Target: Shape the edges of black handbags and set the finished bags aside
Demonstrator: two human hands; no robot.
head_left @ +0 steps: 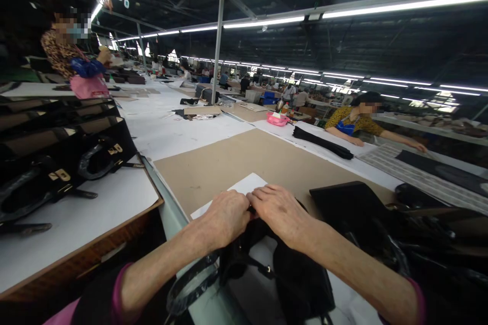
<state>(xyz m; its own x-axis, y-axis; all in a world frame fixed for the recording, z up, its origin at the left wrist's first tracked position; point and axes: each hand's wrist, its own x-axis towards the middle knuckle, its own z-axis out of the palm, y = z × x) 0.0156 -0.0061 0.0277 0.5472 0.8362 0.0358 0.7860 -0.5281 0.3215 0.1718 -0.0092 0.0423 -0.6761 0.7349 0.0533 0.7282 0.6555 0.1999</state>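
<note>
A black handbag (301, 279) lies at the table's near edge, directly below my hands. My left hand (224, 216) is closed at the bag's upper part, knuckles upward. Beside it, my right hand (278, 208) curls over the same black edge, and the fingertips of both hands nearly meet there. What exactly the fingers pinch is hidden beneath them. A plastic-wrapped handle (194, 282) hangs to the left, under my left forearm. White paper (244, 183) shows just beyond my hands on a tan sheet (229, 157).
Several black handbags (57, 162) stand on a side table at left. More black bag pieces (354, 208) lie at right. Farther off are a black bundle of strips (322, 142) and a pink basket (277, 119). One co-worker (351, 122) sits at right; another (78, 61) is at left.
</note>
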